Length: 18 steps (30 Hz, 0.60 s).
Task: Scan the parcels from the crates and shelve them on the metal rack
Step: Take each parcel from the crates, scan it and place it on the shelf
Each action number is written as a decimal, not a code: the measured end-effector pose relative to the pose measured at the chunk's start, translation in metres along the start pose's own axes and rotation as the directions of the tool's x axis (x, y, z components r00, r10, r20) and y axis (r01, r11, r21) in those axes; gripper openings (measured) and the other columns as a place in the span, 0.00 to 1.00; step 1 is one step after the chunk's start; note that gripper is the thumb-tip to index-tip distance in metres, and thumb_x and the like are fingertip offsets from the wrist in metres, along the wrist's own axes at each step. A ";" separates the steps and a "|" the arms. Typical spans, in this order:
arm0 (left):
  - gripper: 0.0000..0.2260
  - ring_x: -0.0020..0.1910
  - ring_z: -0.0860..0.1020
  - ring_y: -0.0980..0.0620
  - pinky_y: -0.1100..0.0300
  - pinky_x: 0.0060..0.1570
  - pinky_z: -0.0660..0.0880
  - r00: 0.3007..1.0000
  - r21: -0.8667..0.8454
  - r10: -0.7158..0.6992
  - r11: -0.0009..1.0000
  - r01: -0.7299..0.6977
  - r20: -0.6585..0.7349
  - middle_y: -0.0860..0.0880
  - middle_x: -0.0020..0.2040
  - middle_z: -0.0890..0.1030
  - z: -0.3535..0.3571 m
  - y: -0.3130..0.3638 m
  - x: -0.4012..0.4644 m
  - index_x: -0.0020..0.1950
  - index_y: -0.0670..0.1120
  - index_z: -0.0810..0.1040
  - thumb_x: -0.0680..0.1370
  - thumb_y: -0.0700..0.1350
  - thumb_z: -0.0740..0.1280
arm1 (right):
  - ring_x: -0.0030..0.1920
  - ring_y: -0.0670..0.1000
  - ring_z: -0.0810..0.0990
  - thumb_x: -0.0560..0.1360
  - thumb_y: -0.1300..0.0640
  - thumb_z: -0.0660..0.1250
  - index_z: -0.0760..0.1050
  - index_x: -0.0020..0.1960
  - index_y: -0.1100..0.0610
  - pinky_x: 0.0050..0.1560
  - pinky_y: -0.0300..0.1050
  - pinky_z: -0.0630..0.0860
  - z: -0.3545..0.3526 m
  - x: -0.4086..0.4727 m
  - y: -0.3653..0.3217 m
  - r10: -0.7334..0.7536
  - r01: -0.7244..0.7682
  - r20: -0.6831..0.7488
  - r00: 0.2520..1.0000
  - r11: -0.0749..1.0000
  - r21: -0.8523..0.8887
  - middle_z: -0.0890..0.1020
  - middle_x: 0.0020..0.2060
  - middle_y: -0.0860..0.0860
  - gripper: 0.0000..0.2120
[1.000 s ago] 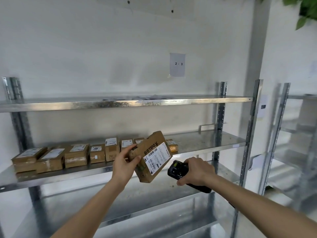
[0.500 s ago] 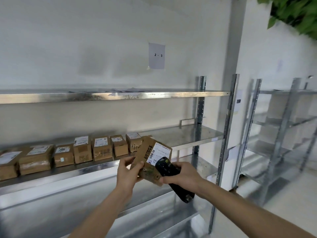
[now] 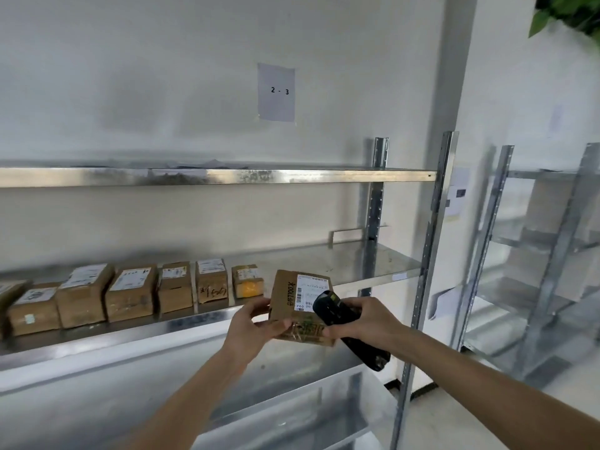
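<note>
Hands hold a brown cardboard parcel [image 3: 293, 306] in front of the metal rack [image 3: 431, 241], near the middle of the picture and a bit toward 5 o'clock. The parcel is a small flat box. Its long side runs up and down, leaning a little, with the top end pointing to 12 o'clock. A white paper label [image 3: 310, 292] with black bars faces the camera. The cardboard looks rough and scuffed near the bottom.

The left hand [image 3: 250, 329] grips the parcel's left edge, at 9 o'clock from the box, with the thumb on the front and the fingers curled behind. The right hand [image 3: 360, 321] is at 3 o'clock from the box. It is wrapped around a black scanner [image 3: 344, 323], which is smooth, hard and long. The scanner slants, its top end lying over the label and its bottom end pointing to 5 o'clock.

Seven more brown boxes [image 3: 130, 293] sit in a row on the shiny middle shelf, at 9 o'clock from the parcel. Each has a white label on top.

A paper sign [image 3: 276, 91] reading "2 - 3" is stuck on the white wall at 12 o'clock. Green leaves [image 3: 565, 14] show at 1 o'clock.
</note>
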State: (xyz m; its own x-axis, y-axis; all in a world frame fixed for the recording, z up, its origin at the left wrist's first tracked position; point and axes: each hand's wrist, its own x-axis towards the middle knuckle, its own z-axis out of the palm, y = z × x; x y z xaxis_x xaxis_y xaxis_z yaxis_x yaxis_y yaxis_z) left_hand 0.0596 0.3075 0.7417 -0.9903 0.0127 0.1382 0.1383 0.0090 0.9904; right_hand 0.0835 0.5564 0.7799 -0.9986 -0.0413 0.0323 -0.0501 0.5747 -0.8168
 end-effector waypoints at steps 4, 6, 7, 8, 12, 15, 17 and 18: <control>0.24 0.48 0.84 0.57 0.63 0.47 0.81 0.997 0.162 0.021 0.987 -0.010 -0.068 0.53 0.53 0.85 0.027 -0.017 0.042 0.60 0.47 0.79 0.67 0.41 0.82 | 0.38 0.44 0.85 0.60 0.51 0.86 0.86 0.50 0.48 0.41 0.38 0.79 -0.023 0.043 0.020 -0.009 0.010 0.057 0.998 1.000 -0.023 0.88 0.40 0.47 0.20; 0.24 0.50 0.83 0.55 0.57 0.53 0.81 0.996 0.221 0.013 0.975 0.005 -0.083 0.53 0.52 0.84 0.036 -0.025 0.068 0.57 0.49 0.77 0.66 0.42 0.83 | 0.40 0.45 0.85 0.59 0.50 0.86 0.86 0.51 0.47 0.41 0.39 0.79 -0.030 0.071 0.030 -0.008 0.010 0.074 0.997 1.000 -0.024 0.88 0.40 0.46 0.21; 0.24 0.50 0.83 0.55 0.58 0.52 0.81 0.996 0.234 0.008 0.972 0.013 -0.089 0.53 0.53 0.84 0.039 -0.030 0.082 0.57 0.49 0.76 0.66 0.42 0.83 | 0.40 0.46 0.85 0.59 0.49 0.86 0.85 0.51 0.47 0.41 0.39 0.79 -0.033 0.086 0.034 -0.011 0.013 0.085 0.996 0.999 -0.029 0.88 0.40 0.46 0.22; 0.24 0.50 0.82 0.55 0.60 0.50 0.81 0.996 0.239 0.004 0.971 0.018 -0.091 0.53 0.53 0.84 0.042 -0.035 0.096 0.57 0.48 0.76 0.66 0.42 0.82 | 0.40 0.46 0.85 0.59 0.48 0.86 0.85 0.51 0.47 0.41 0.40 0.78 -0.035 0.103 0.038 -0.014 0.018 0.093 0.996 0.999 -0.037 0.88 0.40 0.46 0.23; 0.29 0.52 0.81 0.53 0.57 0.52 0.81 0.993 0.285 -0.007 0.958 0.041 -0.117 0.53 0.53 0.82 0.048 -0.060 0.156 0.58 0.47 0.75 0.63 0.43 0.84 | 0.42 0.46 0.86 0.61 0.49 0.86 0.84 0.55 0.45 0.41 0.38 0.78 -0.032 0.169 0.053 -0.021 0.030 0.130 0.991 0.997 -0.068 0.88 0.42 0.45 0.24; 0.29 0.53 0.82 0.52 0.50 0.56 0.81 0.990 0.311 -0.009 0.949 0.053 -0.141 0.52 0.54 0.82 0.047 -0.081 0.195 0.57 0.49 0.76 0.61 0.44 0.85 | 0.41 0.46 0.86 0.63 0.51 0.85 0.84 0.53 0.46 0.40 0.39 0.80 -0.027 0.220 0.063 -0.039 0.056 0.152 0.988 0.992 -0.109 0.88 0.41 0.46 0.20; 0.27 0.53 0.82 0.51 0.51 0.53 0.82 0.989 0.313 -0.018 0.948 0.063 -0.146 0.52 0.53 0.82 0.045 -0.094 0.216 0.55 0.50 0.77 0.61 0.44 0.85 | 0.42 0.47 0.87 0.62 0.50 0.85 0.84 0.52 0.47 0.41 0.38 0.80 -0.022 0.251 0.071 -0.045 0.070 0.171 0.984 0.987 -0.144 0.88 0.41 0.46 0.20; 0.26 0.52 0.82 0.51 0.51 0.52 0.82 0.988 0.315 -0.022 0.946 0.069 -0.150 0.52 0.52 0.83 0.045 -0.099 0.226 0.54 0.50 0.77 0.61 0.44 0.84 | 0.43 0.47 0.87 0.62 0.49 0.85 0.84 0.51 0.47 0.41 0.39 0.80 -0.019 0.265 0.075 -0.045 0.075 0.179 0.983 0.984 -0.161 0.88 0.41 0.46 0.20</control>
State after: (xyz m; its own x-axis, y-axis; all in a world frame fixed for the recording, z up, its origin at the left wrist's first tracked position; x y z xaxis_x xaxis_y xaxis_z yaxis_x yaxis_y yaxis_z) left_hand -0.1770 0.3541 0.6748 -0.9837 -0.1373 0.1160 0.0660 0.3249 0.9435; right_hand -0.1854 0.6034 0.7382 -0.9764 -0.2134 -0.0346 -0.1265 0.6937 -0.7090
